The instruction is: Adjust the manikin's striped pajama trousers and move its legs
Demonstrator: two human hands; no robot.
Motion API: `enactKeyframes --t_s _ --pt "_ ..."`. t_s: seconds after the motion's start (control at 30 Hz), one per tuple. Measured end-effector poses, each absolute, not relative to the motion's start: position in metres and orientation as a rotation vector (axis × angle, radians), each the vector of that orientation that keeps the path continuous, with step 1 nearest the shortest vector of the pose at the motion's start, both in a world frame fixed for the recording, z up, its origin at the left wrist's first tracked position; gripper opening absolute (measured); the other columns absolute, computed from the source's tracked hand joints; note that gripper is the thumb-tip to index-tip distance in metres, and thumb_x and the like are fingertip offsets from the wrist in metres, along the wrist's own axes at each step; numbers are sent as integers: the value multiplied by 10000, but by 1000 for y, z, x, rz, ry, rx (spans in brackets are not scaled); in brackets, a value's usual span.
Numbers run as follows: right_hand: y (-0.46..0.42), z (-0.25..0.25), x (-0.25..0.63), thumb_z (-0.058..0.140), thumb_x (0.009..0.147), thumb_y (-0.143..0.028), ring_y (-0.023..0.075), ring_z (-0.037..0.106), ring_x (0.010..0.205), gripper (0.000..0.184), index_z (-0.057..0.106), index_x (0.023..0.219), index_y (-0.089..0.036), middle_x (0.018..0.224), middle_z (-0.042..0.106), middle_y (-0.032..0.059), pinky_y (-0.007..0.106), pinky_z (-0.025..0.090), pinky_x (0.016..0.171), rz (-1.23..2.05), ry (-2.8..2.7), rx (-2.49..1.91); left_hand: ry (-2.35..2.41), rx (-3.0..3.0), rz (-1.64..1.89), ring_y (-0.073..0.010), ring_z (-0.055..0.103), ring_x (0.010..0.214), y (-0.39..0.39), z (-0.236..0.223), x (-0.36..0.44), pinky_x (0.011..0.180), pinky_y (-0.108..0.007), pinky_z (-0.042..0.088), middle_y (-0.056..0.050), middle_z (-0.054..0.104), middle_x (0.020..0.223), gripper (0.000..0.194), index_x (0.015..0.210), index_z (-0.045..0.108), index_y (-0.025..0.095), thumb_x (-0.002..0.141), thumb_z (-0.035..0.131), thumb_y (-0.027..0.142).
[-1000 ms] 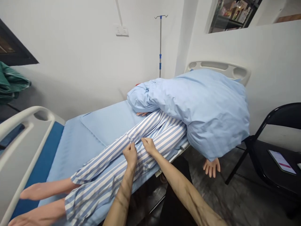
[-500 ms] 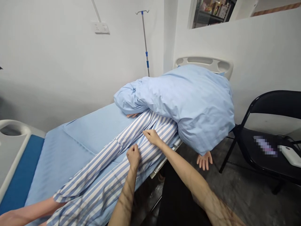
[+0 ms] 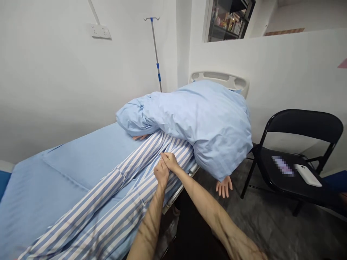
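Note:
A manikin in blue-and-white striped pyjama trousers (image 3: 119, 195) lies on a hospital bed (image 3: 67, 162). A bunched light-blue quilt (image 3: 200, 122) covers its upper body. One manikin hand (image 3: 223, 187) hangs off the bed's near side. My left hand (image 3: 161, 173) and my right hand (image 3: 168, 161) are side by side on the trousers' thigh, touching each other. Both have fingers curled, pinching the striped cloth.
A black folding chair (image 3: 295, 159) stands at the right with a phone and a white device (image 3: 309, 175) on its seat. An IV pole (image 3: 155, 54) stands behind the bed by the white wall. The white headboard (image 3: 219, 77) is at the far end.
The view swung right, so the footboard and manikin feet left the frame. My left hand moved up the thigh and now touches my right hand.

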State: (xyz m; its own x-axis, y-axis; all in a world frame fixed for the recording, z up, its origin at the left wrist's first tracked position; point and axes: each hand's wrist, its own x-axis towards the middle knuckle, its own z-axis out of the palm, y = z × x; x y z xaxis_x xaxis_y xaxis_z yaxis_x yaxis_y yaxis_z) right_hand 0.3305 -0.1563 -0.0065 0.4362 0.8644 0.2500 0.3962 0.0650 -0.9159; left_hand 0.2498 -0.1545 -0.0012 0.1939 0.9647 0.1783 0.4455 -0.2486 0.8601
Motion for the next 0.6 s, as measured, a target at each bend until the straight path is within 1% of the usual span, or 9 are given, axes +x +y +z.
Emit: enactKeyframes --t_s 0.07,0.13,0.23,0.3,0.37,0.43,0.5,0.6 --pt "-155 -3 334 417 936 -422 104 350 590 455 374 540 -202 524 408 -41 259 258 584 548 -1150 -1531 1330 1900 948 -195 566 730 -157 -7 248 697 -314 311 -132 674 786 385 759 629 171 955 317 282" --pt "-153 6 342 444 923 -403 104 340 597 444 364 534 -205 515 383 -45 262 261 591 559 -1215 -1534 1353 1931 902 -193 567 733 -158 -8 246 700 -319 296 -140 686 805 409 761 621 181 978 292 288" --pt "-151 25 365 474 904 -381 106 325 602 439 333 522 -215 516 372 -42 276 264 603 438 -1220 -1612 1400 1932 862 -185 531 687 -160 -3 247 687 -338 267 -125 658 723 431 655 532 209 995 287 313" --pt "-151 33 381 427 917 -381 113 308 597 442 306 520 -230 512 371 -31 298 256 603 327 -1113 -1691 1397 1899 883 -175 502 660 -162 0 250 680 -348 258 -108 623 670 436 599 449 227 995 296 326" --pt "-153 34 392 366 935 -386 126 283 590 452 283 514 -245 492 363 -17 331 234 606 280 -1064 -1727 1305 1829 891 -162 484 646 -163 3 250 674 -347 271 -90 588 636 435 571 387 238 987 301 329" --pt "-156 28 398 397 921 -398 140 282 592 451 296 507 -250 483 399 5 360 221 620 236 -1054 -1762 1171 1754 847 -147 471 610 -159 5 240 658 -334 306 -68 546 583 442 541 368 242 970 314 333" --pt "-158 18 402 421 905 -417 151 304 590 455 311 497 -247 494 448 36 371 232 625 156 -1039 -1826 1089 1702 789 -131 447 551 -150 7 208 635 -317 342 -41 497 517 451 501 379 239 940 365 339" --pt "-157 5 405 422 887 -404 147 322 573 447 324 484 -235 510 468 50 358 244 613 85 -1059 -1873 1093 1661 786 -118 403 497 -135 10 116 602 -304 357 -11 455 474 423 470 414 228 866 466 369"
